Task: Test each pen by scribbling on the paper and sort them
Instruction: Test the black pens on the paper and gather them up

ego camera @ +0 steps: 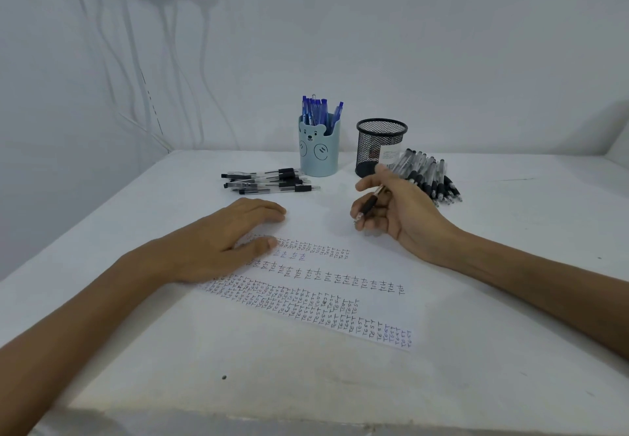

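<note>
Here the left hand [221, 241] lies flat on the paper [340, 228], fingers straight, pressing its left part among rows of handwriting [306, 306]. Over the paper's far right corner the right hand [398, 210] grips a black-grip pen [369, 204], fingers curled round it, tip pointing down (whether it touches the sheet I cannot tell). Beyond the paper's far edge stands a bear-faced cup [319, 149] filled with blue pens [318, 110], with a black mesh cup [381, 147] further right. A small group of black pens [272, 182] lies beyond the paper's far left corner and a bigger pile [429, 176] beyond its far right, all on the white table [238, 367].
</note>
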